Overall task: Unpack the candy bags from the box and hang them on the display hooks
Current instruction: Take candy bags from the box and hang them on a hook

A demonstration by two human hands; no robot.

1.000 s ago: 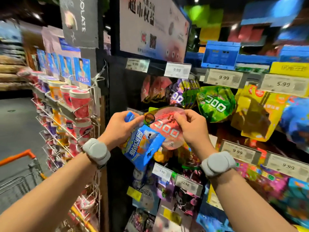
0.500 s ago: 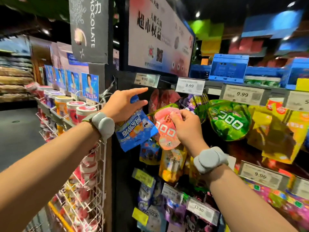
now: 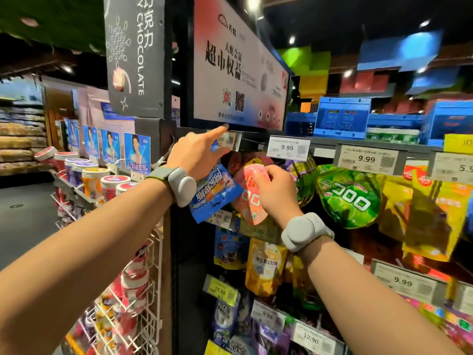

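Centre of frame, left hand [image 3: 195,156]: forefinger stretched up to the price tag [image 3: 228,140], other fingers clamping a blue bag [image 3: 214,192] beneath the palm.
Right hand [image 3: 276,192]: pinching the top of a pink bag [image 3: 252,198], just right of the blue one.
Right of centre: green bag [image 3: 348,197] hanging.

Left hand [image 3: 197,156] rose (toward price tag [image 3: 230,140]).

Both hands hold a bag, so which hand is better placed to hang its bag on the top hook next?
Probably right: the right hand pinches the pink bag at its top. The left hand is pointing.
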